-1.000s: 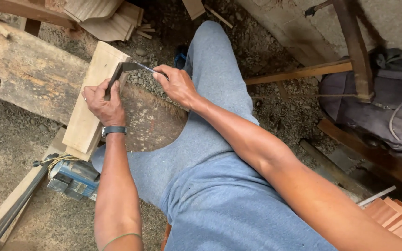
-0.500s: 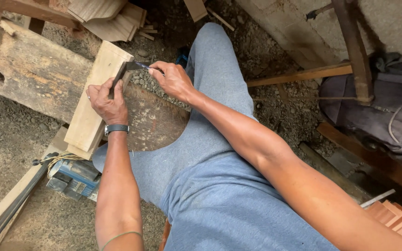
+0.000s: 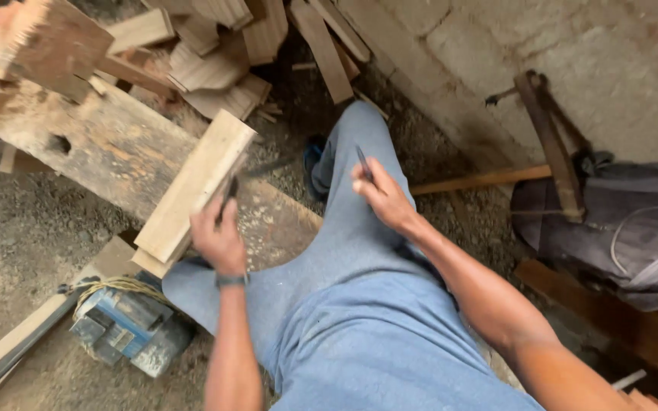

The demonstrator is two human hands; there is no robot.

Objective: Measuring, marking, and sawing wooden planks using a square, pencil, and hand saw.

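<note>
My left hand [image 3: 218, 237] presses a dark try square [image 3: 231, 190] against the edge of a pale wooden board [image 3: 192, 183]. The square's thin blade [image 3: 268, 167] sticks out to the right. The board lies slanted across a big weathered beam [image 3: 100, 141] that I sit astride in blue trousers. My right hand [image 3: 384, 196] hovers over my right thigh, apart from the board, and pinches a dark pencil [image 3: 363, 164] pointing up. A dark watch [image 3: 231, 280] sits on my left wrist.
A blue power tool [image 3: 127, 327] with a coiled cord lies on the gravel at lower left. Offcuts of wood [image 3: 215, 46] are piled at the top. A grey backpack [image 3: 618, 228] and wooden poles lean by the block wall [image 3: 573, 46] on the right.
My right hand has pulled away from the square and board to the right, still holding the pencil. The left hand stays on the square. The view has shifted.
</note>
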